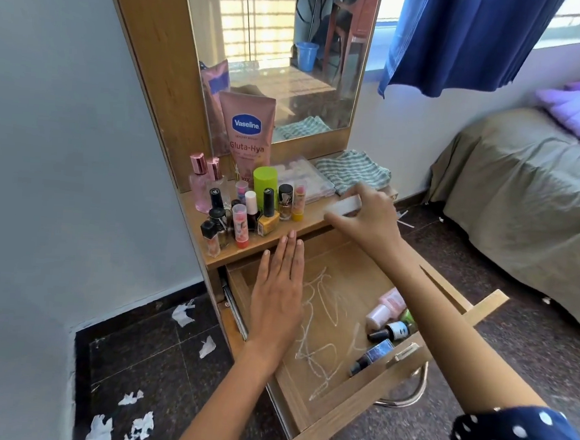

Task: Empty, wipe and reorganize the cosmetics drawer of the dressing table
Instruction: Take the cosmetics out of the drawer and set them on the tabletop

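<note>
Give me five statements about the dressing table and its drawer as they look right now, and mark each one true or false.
1. The drawer is pulled open. True.
2. The drawer holds nothing. False: a few small bottles lie at its right side.
3. The right hand holds a small pale box over the tabletop. True.
4. The left hand grips a bottle. False: it is flat and open, holding nothing.
5. The striped cloth lies inside the drawer. False: it lies on the tabletop beside the mirror.
</note>
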